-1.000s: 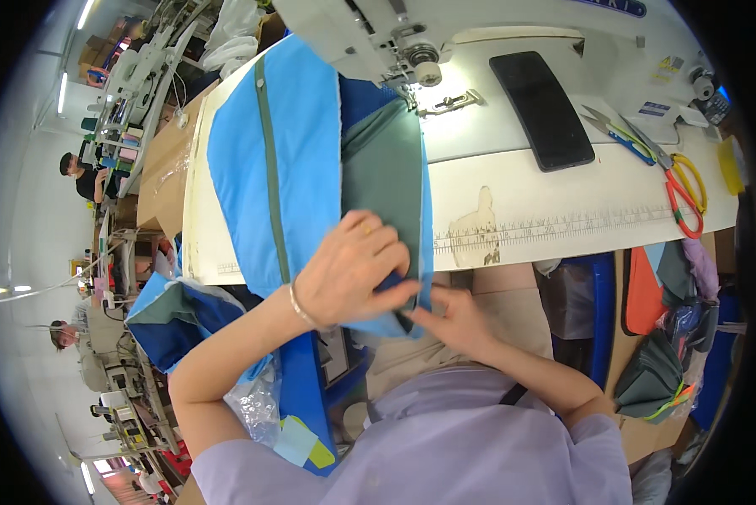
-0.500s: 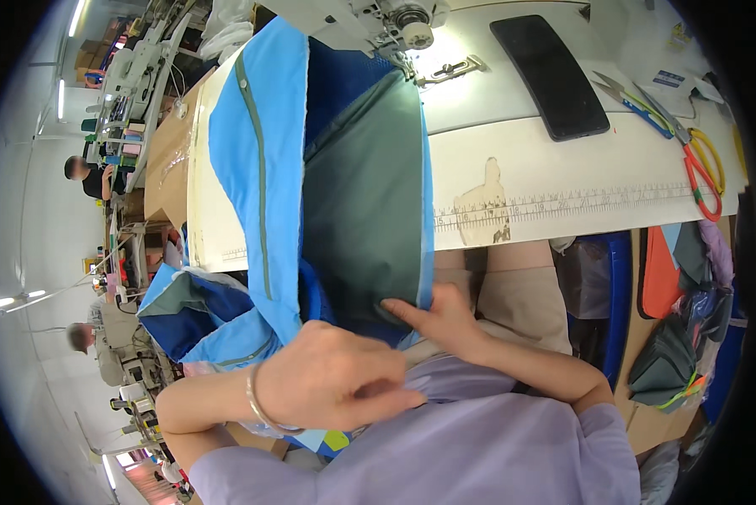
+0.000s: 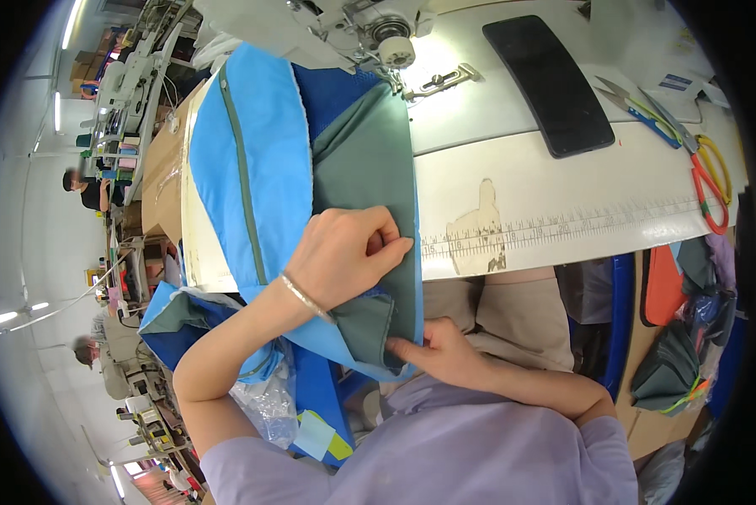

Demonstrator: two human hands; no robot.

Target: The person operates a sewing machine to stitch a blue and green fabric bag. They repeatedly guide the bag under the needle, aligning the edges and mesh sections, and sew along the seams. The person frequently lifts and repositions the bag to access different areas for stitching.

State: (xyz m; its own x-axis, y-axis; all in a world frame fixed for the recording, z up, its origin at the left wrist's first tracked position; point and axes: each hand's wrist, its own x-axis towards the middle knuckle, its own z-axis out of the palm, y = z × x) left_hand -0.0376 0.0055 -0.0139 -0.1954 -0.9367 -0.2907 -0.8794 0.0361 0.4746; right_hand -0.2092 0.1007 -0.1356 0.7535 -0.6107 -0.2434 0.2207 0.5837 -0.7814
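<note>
A layered fabric piece, dark green (image 3: pixel 363 172) over light blue (image 3: pixel 268 160) with a thin dark green strip, lies across the sewing table, its far end under the presser foot (image 3: pixel 397 84) of a sewing machine. My left hand (image 3: pixel 344 257), a bangle at its wrist, is closed on the green layer near its right edge; its fingertips are partly hidden. Nearer me, at the table's front, my right hand (image 3: pixel 445 352) pinches the lower right corner where green and blue layers meet. That end of the fabric hangs over my lap.
On the table right of the fabric are a black phone (image 3: pixel 551 88), scissors with red and yellow handles (image 3: pixel 709 189), blue-handled snips (image 3: pixel 652 122) and a printed ruler scale (image 3: pixel 563 225). More blue and green fabric (image 3: pixel 180 324) hangs at the left. People sit at machines far left.
My left hand has moved up and forward from near my body onto the green layer. My right hand has shifted slightly down with the fabric corner, and the near end lies flatter.
</note>
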